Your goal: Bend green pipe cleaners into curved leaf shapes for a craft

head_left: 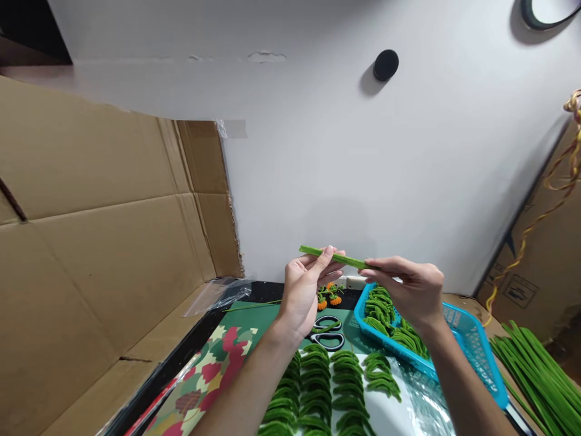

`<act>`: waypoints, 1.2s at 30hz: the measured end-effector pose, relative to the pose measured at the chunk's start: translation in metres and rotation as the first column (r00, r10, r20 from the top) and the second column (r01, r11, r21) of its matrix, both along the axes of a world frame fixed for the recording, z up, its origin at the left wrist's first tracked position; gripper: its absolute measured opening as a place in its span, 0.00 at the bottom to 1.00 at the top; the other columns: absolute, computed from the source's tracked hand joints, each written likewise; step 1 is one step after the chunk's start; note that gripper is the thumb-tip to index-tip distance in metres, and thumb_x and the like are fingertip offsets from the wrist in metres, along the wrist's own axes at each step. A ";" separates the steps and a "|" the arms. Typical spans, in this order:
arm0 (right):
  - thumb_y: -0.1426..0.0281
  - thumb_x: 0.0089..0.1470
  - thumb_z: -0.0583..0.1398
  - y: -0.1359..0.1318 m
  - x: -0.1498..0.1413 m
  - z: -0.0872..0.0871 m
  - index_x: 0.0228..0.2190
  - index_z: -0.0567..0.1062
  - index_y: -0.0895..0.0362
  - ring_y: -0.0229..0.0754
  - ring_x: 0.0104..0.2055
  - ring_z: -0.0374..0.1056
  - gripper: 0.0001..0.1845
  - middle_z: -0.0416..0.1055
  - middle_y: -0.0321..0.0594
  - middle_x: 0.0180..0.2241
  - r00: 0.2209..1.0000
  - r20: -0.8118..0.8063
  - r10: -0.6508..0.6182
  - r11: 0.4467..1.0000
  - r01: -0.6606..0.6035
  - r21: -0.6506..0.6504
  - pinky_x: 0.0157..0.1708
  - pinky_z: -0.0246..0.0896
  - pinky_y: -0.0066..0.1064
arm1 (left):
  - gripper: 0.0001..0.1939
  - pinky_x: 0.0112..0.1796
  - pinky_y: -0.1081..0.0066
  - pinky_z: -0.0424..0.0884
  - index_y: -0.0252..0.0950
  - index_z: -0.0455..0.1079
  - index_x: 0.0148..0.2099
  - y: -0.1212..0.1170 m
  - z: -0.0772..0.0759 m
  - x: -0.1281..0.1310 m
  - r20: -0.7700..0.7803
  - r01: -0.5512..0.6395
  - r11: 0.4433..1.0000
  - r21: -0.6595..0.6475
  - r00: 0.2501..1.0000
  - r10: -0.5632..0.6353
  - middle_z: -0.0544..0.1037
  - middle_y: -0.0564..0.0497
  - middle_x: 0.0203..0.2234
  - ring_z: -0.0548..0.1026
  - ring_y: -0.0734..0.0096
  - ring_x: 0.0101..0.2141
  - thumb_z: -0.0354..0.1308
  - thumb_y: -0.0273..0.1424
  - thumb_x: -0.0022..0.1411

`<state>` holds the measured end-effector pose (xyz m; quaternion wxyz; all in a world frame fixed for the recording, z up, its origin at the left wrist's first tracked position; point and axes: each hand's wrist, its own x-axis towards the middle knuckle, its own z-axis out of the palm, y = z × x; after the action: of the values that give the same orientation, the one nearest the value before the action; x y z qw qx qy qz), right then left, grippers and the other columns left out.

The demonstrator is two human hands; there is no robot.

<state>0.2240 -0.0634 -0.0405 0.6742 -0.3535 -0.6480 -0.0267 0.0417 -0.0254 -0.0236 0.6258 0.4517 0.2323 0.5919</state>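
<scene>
A short green length of pipe cleaner point(349, 260), perhaps several laid together, is held level above the table. My left hand point(305, 284) pinches it near its left end between thumb and fingers. At its right end, my right hand point(406, 281) closes thumb and fingertips on it. Below my hands, rows of curved green pipe-cleaner pieces point(313, 387) lie on a white sheet point(385, 418). Black-handled scissors point(327, 342) rest behind the rows, their blades hidden by my left arm. More bent green pieces point(381, 309) fill part of a blue plastic basket point(485, 363).
Long green pipe cleaners point(540, 375) lie in a bundle at the right. Small orange pumpkin shapes point(334, 299) sit at the back near the wall. A patterned sheet point(213, 375) covers the left of the green mat point(254, 318). Cardboard point(100, 242) stands along the left.
</scene>
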 end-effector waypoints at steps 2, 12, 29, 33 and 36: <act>0.74 0.53 0.73 0.000 -0.001 0.000 0.33 0.86 0.49 0.37 0.25 0.81 0.07 0.84 0.29 0.28 1.000 0.003 -0.006 1.000 0.006 -0.007 0.26 0.77 0.21 | 0.14 0.36 0.76 0.81 0.31 0.83 0.39 0.001 0.000 -0.001 -0.017 -0.001 1.000 0.006 1.000 0.001 0.87 0.41 0.39 0.86 0.67 0.36 0.76 0.37 0.57; 0.73 0.54 0.72 0.002 0.002 -0.005 0.34 0.87 0.47 0.38 0.28 0.82 0.07 0.85 0.29 0.30 1.000 0.008 -0.005 1.000 0.005 -0.005 0.28 0.78 0.24 | 0.13 0.37 0.76 0.81 0.31 0.83 0.39 0.000 0.001 -0.002 -0.056 -0.026 0.998 0.048 0.998 0.029 0.87 0.41 0.40 0.86 0.67 0.38 0.74 0.37 0.59; 0.72 0.52 0.73 0.000 0.002 -0.004 0.34 0.87 0.46 0.39 0.25 0.81 0.08 0.84 0.29 0.28 1.000 -0.010 -0.017 1.000 0.017 -0.005 0.26 0.78 0.27 | 0.12 0.37 0.76 0.81 0.32 0.82 0.40 -0.002 0.001 -0.001 0.002 0.002 0.999 0.038 1.000 -0.002 0.87 0.43 0.39 0.85 0.69 0.37 0.74 0.36 0.59; 0.72 0.54 0.72 -0.002 0.001 -0.003 0.34 0.88 0.46 0.42 0.25 0.81 0.07 0.84 0.31 0.29 0.999 -0.022 -0.025 1.000 0.025 -0.001 0.26 0.79 0.29 | 0.12 0.39 0.74 0.81 0.31 0.82 0.40 -0.006 0.001 0.001 -0.030 0.090 0.995 0.047 0.996 -0.089 0.87 0.43 0.39 0.85 0.67 0.37 0.73 0.36 0.60; 0.72 0.55 0.71 -0.003 -0.002 -0.002 0.33 0.87 0.46 0.41 0.24 0.80 0.07 0.84 0.31 0.28 1.000 -0.006 -0.025 1.000 0.025 0.016 0.25 0.79 0.29 | 0.13 0.40 0.72 0.81 0.30 0.82 0.41 -0.010 0.001 0.003 -0.049 0.135 0.990 0.039 0.990 -0.133 0.87 0.41 0.39 0.85 0.65 0.38 0.74 0.35 0.58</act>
<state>0.2222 -0.0666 -0.0422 0.6786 -0.3563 -0.6411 -0.0394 0.0443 -0.0352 -0.0223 0.6489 0.4932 0.2034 0.5425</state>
